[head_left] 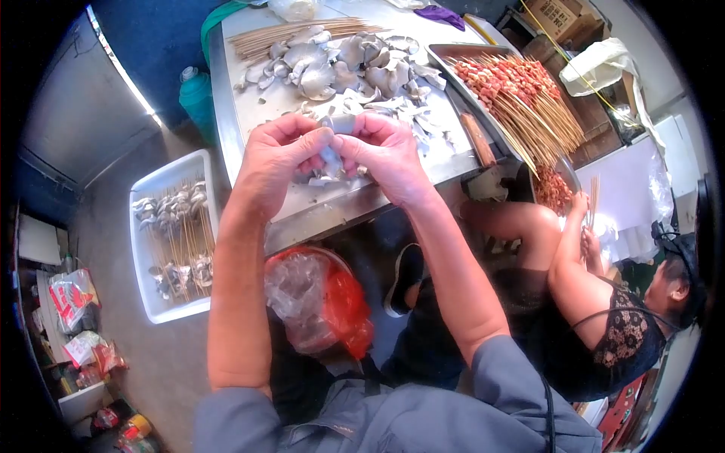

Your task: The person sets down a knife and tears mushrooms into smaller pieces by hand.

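1. The table (240, 106) is standing before the person, serving as reference.
2. A co-worker (625, 328) is sitting at the table's right, holding thin sticks.
3. A white tray (181, 310) of mushroom skewers (185, 219) is lying left of the table, lower down.
4. A metal tray (453, 81) is holding meat skewers (529, 98) at the table's right side.
5. Grey mushrooms (317, 72) are covering the table's middle; bare sticks (253, 44) are lying at its far left.
6. The left hand (278, 162) and right hand (393, 162) are hovering over the table's near edge, fingers of both pinching narrowly.
7. One mushroom piece (338, 124) is being held between them, above the table.
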The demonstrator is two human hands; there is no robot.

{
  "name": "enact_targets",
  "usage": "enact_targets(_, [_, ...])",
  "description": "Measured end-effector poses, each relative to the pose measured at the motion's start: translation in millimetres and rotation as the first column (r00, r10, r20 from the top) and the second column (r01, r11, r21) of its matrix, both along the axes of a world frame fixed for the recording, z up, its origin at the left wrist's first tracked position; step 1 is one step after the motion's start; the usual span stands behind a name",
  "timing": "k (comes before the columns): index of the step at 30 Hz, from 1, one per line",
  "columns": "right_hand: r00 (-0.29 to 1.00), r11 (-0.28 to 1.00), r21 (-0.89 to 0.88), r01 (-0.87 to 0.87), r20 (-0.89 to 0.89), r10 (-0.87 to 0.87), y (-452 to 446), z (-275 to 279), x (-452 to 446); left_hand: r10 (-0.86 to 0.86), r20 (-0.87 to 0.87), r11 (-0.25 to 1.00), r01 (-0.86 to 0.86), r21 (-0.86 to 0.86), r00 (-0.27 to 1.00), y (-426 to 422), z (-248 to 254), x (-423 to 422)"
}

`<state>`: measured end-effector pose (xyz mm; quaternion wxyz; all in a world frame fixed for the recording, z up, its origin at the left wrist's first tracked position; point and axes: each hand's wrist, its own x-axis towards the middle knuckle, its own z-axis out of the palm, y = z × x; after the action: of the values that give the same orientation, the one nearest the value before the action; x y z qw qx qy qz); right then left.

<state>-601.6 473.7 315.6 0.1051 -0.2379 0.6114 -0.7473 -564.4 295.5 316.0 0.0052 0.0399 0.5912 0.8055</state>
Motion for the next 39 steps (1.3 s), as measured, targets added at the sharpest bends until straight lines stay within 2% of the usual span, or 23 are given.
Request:
enact_targets(3, [0.999,0.999,0.0,0.032,-0.011,-0.032,1,-2,0,-0.008,-0.015,1.0,0.009,0.021,1.0,3,-4,-1])
enact_targets(5, [0.998,0.998,-0.022,0.062,-0.024,-0.062,-1,0,1,-0.004,0.027,0.99,0.0,0.14,1.0,7,-4,-1])
enact_targets(12, [0.994,0.986,-0.133,0.103,0.044,-0.098,-11,5,3,-0.007,0.085,0.951,-0.02,0.308,0.996,8,-6,-4])
enact_targets(14, [0.987,0.975,-0.167,0.144,0.089,-0.131,-13,9,3,0.036,0.081,0.895,-0.068,0.441,0.996,8,-8,-5])
enact_targets(18, [0.979,0.966,-0.174,0.189,0.112,-0.171,-11,3,-4,0.094,0.067,0.902,-0.113,0.416,0.993,-1,-3,-6])
enact_targets(20, [0.975,0.971,-0.092,0.222,0.05,-0.218,-9,-1,-6,0.134,0.03,0.88,-0.133,0.455,0.991,-3,-6,-8])
enact_targets(24, [0.956,0.955,-0.068,0.289,0.069,-0.284,-3,-4,-10,0.201,-0.045,0.868,-0.156,0.472,0.979,-16,-16,-14])
enact_targets(25, [0.953,0.953,-0.038,0.3,0.052,-0.298,-1,-4,-11,0.282,-0.127,0.942,-0.249,0.224,0.951,-12,-12,-13])
enact_targets(26, [0.95,0.95,-0.007,0.312,0.033,-0.311,-1,-4,-12,0.334,-0.226,0.936,-0.35,-0.032,0.915,-7,-8,-12])
enact_targets(30, [0.933,0.934,0.019,0.357,0.042,-0.357,-7,-1,-11,0.247,-0.446,0.813,-0.434,-0.387,0.86,10,-4,-7])
enact_targets(32, [0.873,0.873,0.02,0.488,0.018,-0.488,-10,-6,-13,0.261,-0.461,0.796,-0.459,-0.394,0.848,7,-6,-8])
enact_targets(34, [0.872,0.872,0.033,0.489,0.007,-0.489,-6,-6,-15,0.274,-0.477,0.779,-0.484,-0.399,0.835,3,-7,-10])
enact_targets(37, [0.839,0.839,0.04,0.543,-0.048,-0.542,-3,4,-13,0.484,-0.355,0.804,-0.567,-0.181,0.799,-6,-8,-14])
enact_targets(38, [0.842,0.842,0.041,0.539,-0.062,-0.536,-4,5,-14,0.492,-0.361,0.802,-0.574,-0.167,0.792,-10,-11,-17])
enact_targets(39, [0.831,0.83,0.068,0.554,-0.098,-0.547,-4,3,-16,0.538,-0.287,0.809,-0.581,-0.086,0.792,-15,-14,-20])
